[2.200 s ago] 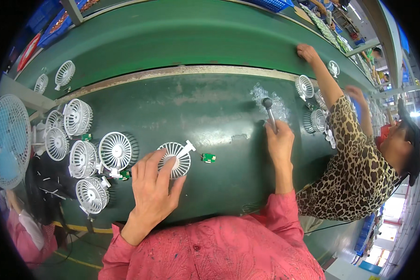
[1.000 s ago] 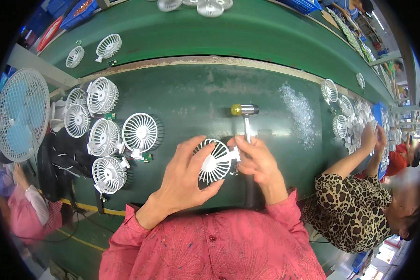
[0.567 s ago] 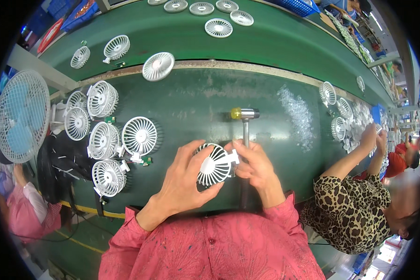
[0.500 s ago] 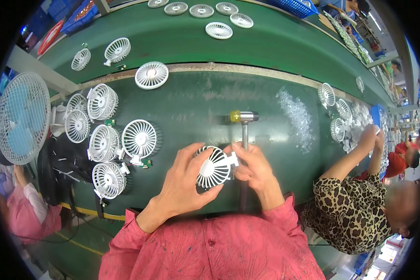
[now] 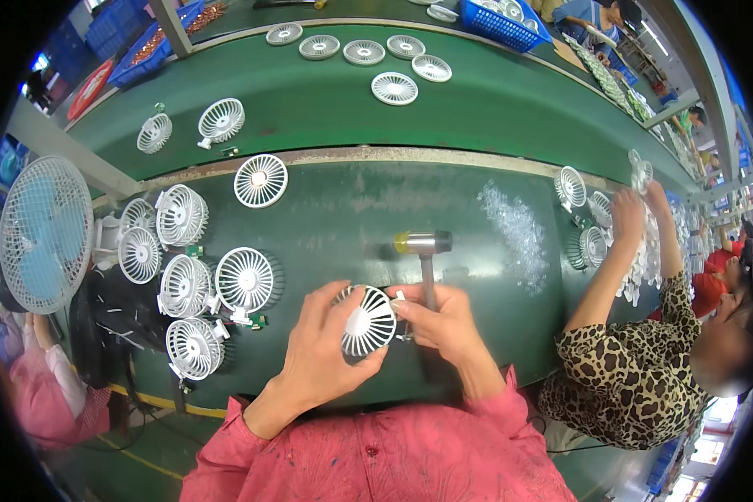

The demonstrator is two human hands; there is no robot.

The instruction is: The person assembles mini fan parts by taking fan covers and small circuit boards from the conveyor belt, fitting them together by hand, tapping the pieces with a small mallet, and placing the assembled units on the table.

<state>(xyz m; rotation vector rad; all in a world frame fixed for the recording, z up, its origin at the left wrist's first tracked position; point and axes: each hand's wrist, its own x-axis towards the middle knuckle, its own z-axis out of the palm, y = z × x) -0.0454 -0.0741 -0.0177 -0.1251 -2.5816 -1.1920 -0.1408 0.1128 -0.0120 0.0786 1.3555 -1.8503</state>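
Note:
A round white fan housing (image 5: 371,323) with slotted ribs is held over the green bench, in front of my chest. My left hand (image 5: 320,358) wraps its left edge, fingers over the top and thumb below. On the opposite side, my right hand (image 5: 441,328) pinches the joint piece at the housing's rim, thumb on top; the fingertips behind are hidden. A hammer (image 5: 427,243) with a yellow and metal head lies just beyond my right hand, which covers part of its handle.
Several white fan housings (image 5: 194,347) are grouped left, beside a blue-bladed fan (image 5: 46,234). A lone grille (image 5: 260,181) lies near the belt (image 5: 309,117). Small clear pieces (image 5: 517,238) spread rightward. A co-worker in a leopard-print top (image 5: 627,376) reaches over white parts at right.
The view has shifted, so the bench sits lower. In my hands the fan housing has turned, its joint now more covered by my right fingers. The co-worker's hands have moved farther back.

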